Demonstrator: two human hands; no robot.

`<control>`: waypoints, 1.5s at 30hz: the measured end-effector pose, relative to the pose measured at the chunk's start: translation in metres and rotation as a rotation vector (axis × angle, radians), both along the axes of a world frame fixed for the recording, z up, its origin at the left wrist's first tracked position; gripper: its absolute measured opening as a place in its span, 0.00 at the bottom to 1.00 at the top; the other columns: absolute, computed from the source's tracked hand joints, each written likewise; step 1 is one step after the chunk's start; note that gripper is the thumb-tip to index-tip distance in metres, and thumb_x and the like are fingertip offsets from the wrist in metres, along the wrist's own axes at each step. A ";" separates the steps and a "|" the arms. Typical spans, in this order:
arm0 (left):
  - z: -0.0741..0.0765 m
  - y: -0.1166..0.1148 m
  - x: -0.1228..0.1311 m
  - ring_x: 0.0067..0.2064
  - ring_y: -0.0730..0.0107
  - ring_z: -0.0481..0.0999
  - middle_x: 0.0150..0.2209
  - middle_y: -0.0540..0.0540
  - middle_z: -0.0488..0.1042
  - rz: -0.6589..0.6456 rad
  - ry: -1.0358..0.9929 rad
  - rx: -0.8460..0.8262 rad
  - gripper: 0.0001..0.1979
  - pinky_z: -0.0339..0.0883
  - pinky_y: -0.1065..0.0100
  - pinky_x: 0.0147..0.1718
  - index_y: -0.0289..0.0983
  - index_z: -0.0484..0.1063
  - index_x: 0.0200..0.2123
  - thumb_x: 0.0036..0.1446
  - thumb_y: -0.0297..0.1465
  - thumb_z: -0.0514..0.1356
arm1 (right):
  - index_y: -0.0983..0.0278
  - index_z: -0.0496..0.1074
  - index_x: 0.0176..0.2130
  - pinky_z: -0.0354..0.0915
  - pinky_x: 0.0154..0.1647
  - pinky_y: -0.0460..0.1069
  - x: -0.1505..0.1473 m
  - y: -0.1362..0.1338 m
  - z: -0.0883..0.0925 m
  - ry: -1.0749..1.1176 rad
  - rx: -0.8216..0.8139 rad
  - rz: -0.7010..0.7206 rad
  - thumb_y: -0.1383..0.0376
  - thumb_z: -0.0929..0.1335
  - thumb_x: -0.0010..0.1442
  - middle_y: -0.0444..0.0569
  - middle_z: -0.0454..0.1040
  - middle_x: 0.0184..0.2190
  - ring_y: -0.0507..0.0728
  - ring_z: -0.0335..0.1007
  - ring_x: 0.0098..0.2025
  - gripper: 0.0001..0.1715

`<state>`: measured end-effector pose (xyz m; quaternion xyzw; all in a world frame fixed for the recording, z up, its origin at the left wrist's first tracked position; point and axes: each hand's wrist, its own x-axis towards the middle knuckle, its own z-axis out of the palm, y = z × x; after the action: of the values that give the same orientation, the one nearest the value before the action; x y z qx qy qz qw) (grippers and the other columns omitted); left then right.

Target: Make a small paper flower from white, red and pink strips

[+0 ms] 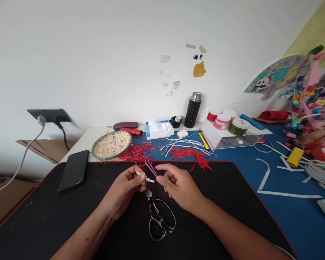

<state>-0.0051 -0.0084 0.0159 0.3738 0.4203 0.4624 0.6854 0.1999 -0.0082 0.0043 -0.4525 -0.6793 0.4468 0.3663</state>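
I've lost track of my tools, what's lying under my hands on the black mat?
A pair of scissors lies on the black mat, handles toward you. The left hand, pinching a white strip, hides the blade tips; the right hand pinches a purple strip.

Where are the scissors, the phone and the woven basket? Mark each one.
scissors (153, 206): head view, on the shank just below the pivot.
phone (73, 169): head view, middle of the dark screen.
woven basket (111, 158): head view, on the front rim.
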 end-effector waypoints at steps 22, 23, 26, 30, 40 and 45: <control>0.000 0.002 -0.007 0.30 0.71 0.74 0.29 0.48 0.78 -0.154 0.150 0.081 0.13 0.67 0.71 0.30 0.36 0.80 0.34 0.51 0.36 0.76 | 0.62 0.79 0.37 0.59 0.29 0.45 -0.002 -0.004 0.009 -0.092 0.036 0.053 0.62 0.68 0.68 0.42 0.77 0.26 0.50 0.67 0.26 0.11; 0.000 0.002 -0.006 0.30 0.71 0.75 0.29 0.48 0.79 -0.149 0.145 0.083 0.12 0.67 0.71 0.30 0.36 0.80 0.35 0.52 0.36 0.76 | 0.62 0.79 0.38 0.59 0.29 0.45 -0.002 -0.004 0.009 -0.087 0.023 0.061 0.61 0.68 0.69 0.42 0.77 0.26 0.50 0.67 0.26 0.11; -0.001 0.002 -0.003 0.30 0.71 0.74 0.29 0.48 0.79 -0.130 0.133 0.081 0.13 0.67 0.72 0.30 0.36 0.80 0.34 0.51 0.36 0.76 | 0.62 0.79 0.40 0.58 0.28 0.45 -0.002 -0.004 0.009 -0.074 -0.005 0.096 0.60 0.68 0.69 0.42 0.76 0.26 0.50 0.67 0.25 0.11; -0.001 0.001 -0.002 0.29 0.71 0.74 0.28 0.48 0.79 -0.127 0.144 0.075 0.14 0.66 0.72 0.29 0.36 0.80 0.34 0.50 0.38 0.76 | 0.63 0.79 0.38 0.57 0.27 0.45 -0.002 -0.004 0.010 -0.076 0.002 0.085 0.61 0.68 0.68 0.41 0.75 0.24 0.49 0.66 0.24 0.11; 0.004 0.001 -0.009 0.32 0.68 0.74 0.32 0.46 0.80 -0.210 0.367 0.125 0.17 0.65 0.70 0.30 0.37 0.84 0.40 0.54 0.43 0.73 | 0.62 0.81 0.38 0.56 0.28 0.45 -0.001 -0.005 0.009 -0.147 0.061 0.075 0.62 0.68 0.68 0.42 0.79 0.28 0.50 0.67 0.27 0.11; 0.008 0.000 -0.008 0.33 0.68 0.74 0.32 0.47 0.81 -0.226 0.435 0.169 0.16 0.66 0.70 0.33 0.38 0.84 0.39 0.54 0.44 0.72 | 0.62 0.80 0.37 0.56 0.27 0.45 -0.001 -0.004 0.009 -0.161 0.059 0.076 0.62 0.68 0.67 0.41 0.77 0.27 0.49 0.66 0.26 0.10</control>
<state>-0.0129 -0.0085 0.0241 0.5650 0.4731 0.3250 0.5927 0.1984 -0.0125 0.0131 -0.4498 -0.7360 0.4026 0.3064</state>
